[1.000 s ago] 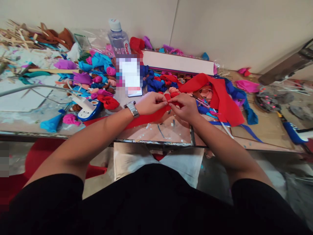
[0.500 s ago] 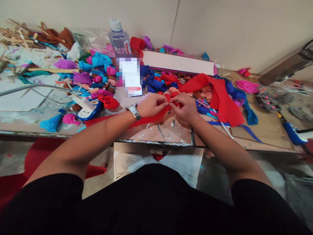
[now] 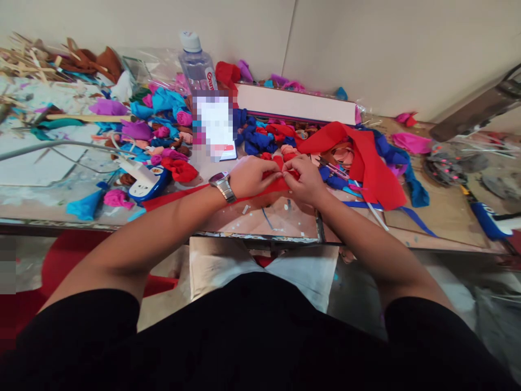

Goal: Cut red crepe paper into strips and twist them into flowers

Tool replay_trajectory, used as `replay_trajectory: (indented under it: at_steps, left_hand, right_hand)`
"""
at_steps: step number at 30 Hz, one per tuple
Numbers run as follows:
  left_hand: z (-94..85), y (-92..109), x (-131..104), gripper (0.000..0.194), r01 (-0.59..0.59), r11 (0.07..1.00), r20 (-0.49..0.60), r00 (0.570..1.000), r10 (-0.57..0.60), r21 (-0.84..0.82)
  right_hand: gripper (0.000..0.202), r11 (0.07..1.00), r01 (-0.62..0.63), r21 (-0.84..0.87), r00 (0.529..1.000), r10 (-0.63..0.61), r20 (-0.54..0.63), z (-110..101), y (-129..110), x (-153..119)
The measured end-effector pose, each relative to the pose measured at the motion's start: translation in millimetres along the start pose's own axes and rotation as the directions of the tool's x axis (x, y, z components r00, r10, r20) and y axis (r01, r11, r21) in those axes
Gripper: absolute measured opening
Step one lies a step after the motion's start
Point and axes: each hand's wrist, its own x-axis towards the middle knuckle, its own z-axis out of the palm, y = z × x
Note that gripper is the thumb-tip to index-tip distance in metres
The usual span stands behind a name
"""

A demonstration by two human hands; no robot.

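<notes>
1. Bit of bare, speckled brown tabletop [image 3: 280, 220] at 6 o'clock from the left hand [image 3: 255, 175] and right hand [image 3: 304, 179], down to its front edge [image 3: 260, 237].
2. Bunched multicoloured cloth-like scraps [image 3: 255, 140] crowd 10 to 2.
3. Both hands pinched narrow on a long flat red cloth-like strip [image 3: 179, 196], tail toward 8.

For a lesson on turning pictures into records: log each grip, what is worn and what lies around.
Left grip: thumb and fingers pinching red material
Right grip: pinching the same material, close to the left
Worn: metal-banded watch, left side
Under left arm: red strip; whether joined to the pinched material is unclear
Beyond: smartphone, white-capped bottle
Left: blue-and-white power socket, white adapter
Right: broad red strip over coloured pieces
</notes>
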Motion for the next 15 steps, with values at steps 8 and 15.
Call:
replay_trajectory:
  at_steps: [8,15]
  left_hand:
    - [-1.7,-4.4,1.5,0.038,0.061,0.996,0.019,0.998,-0.06,-0.069]
    - [-1.6,-4.0,1.2,0.037,0.042,0.995,0.022,0.999,-0.04,-0.086]
  right_hand:
    - [0.009,0.999,0.044,-0.001,0.998,-0.044,-0.051,-2.4,2.8,-0.9]
    - [0.012,0.998,0.048,-0.046,0.999,-0.048,-0.005,-4.2,6.7,1.8]
